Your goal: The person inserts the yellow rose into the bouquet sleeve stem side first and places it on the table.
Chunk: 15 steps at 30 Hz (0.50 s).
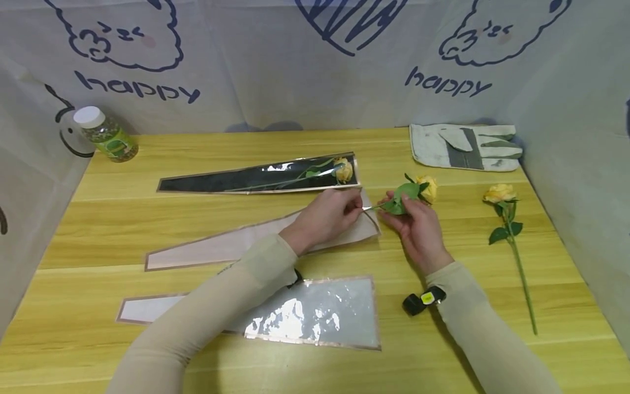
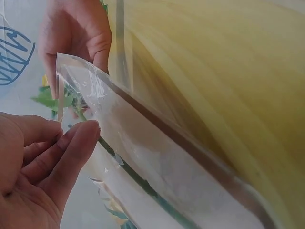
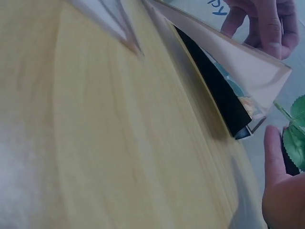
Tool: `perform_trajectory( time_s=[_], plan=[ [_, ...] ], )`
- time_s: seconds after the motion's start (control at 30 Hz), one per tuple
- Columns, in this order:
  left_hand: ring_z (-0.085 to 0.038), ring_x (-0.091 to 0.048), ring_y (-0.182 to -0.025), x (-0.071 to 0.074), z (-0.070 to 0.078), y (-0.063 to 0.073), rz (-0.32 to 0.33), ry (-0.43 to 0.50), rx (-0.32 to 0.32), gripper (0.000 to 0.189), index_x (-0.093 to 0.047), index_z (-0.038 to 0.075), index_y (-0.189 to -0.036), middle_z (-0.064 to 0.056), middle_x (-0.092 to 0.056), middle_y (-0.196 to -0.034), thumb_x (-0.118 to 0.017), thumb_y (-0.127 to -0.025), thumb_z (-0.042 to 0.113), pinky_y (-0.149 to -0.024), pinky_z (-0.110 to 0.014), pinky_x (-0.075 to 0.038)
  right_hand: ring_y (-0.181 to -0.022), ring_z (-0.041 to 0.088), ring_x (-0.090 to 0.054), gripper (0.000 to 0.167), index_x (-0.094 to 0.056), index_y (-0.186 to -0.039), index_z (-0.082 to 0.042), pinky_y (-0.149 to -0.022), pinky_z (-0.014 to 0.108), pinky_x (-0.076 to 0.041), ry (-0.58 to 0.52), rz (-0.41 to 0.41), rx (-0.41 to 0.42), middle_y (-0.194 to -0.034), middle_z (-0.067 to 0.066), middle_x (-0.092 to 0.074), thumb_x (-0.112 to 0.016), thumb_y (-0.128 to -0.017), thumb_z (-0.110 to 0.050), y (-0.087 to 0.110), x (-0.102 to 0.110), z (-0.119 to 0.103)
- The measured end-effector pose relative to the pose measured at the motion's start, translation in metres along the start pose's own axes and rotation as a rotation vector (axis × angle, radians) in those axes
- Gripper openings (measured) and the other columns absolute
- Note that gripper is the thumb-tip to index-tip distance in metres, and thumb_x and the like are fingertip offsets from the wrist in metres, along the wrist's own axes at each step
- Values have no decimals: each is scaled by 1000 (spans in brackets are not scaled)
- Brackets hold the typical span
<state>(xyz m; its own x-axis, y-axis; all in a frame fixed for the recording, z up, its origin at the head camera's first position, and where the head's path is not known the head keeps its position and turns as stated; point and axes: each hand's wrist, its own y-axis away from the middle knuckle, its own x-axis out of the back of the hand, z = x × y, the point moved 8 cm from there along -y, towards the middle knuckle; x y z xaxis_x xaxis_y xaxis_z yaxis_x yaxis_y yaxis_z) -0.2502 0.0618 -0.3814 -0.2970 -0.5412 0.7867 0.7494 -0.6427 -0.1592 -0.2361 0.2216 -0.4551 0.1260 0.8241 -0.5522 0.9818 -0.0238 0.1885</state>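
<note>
My left hand (image 1: 328,212) pinches the open wide end of a pale pink flower sleeve (image 1: 221,246), lifting its edge. Just to the right, my right hand (image 1: 419,232) holds a yellow rose (image 1: 428,187) near its green leaves (image 1: 401,200), with the bloom pointing away to the right. In the left wrist view, the rose's green stem (image 2: 128,169) runs down inside the clear-fronted sleeve, past my left fingertips (image 2: 88,131). The right wrist view shows the leaves (image 3: 296,131) beside my right thumb; the bloom is out of that view.
Behind lies a black sleeve (image 1: 206,183) with another yellow rose (image 1: 343,171) inside. A white sleeve (image 1: 339,312) lies in front, partly under my left arm. A loose rose (image 1: 514,241) lies right, a work glove (image 1: 465,146) back right, a lidded jar (image 1: 105,134) back left.
</note>
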Motion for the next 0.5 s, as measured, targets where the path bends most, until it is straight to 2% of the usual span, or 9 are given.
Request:
perform_trajectory(
  time_s=[0.13,0.2,0.33,0.43,0.5],
  plan=[
    [-8,-57,-73,0,-2,1,0,13,15,3,-65,7,-93,0,-63,-83,-63,-95,8,-67,-18,-47,-111,21,-61,53,-28,-147,9,-96,39,-45,-51,50,10,-126,14,-55,-47,-104,-17,1,3,-4],
    [-8,-58,-73,0,-2,2,-1,15,16,4,-66,6,-94,0,-64,-83,-63,-95,8,-67,-18,-47,-109,19,-62,52,-30,-145,11,-93,36,-49,-53,79,18,-125,13,-55,-48,-103,-14,1,5,-4],
    [-8,-58,-74,-1,-2,1,0,16,10,3,-66,6,-94,0,-65,-84,-64,-95,8,-68,-17,-47,-101,17,-63,37,-44,-133,10,-81,29,-54,-63,144,30,-120,12,-56,-51,-102,-9,0,10,-4],
    [-8,-58,-74,-2,-2,1,-1,18,3,3,-66,6,-92,0,-65,-84,-64,-95,8,-68,-17,-47,-102,22,-65,33,-46,-130,9,-83,29,-54,-101,156,27,-125,15,-52,-53,-101,-5,-1,11,-3],
    [-8,-58,-74,-2,-1,0,2,18,-3,3,-66,7,-92,-1,-65,-83,-64,-94,8,-68,-17,-47,-104,27,-65,39,-42,-135,11,-87,32,-52,-139,139,9,-134,19,-46,-54,-100,-3,-1,9,-2]
  ],
)
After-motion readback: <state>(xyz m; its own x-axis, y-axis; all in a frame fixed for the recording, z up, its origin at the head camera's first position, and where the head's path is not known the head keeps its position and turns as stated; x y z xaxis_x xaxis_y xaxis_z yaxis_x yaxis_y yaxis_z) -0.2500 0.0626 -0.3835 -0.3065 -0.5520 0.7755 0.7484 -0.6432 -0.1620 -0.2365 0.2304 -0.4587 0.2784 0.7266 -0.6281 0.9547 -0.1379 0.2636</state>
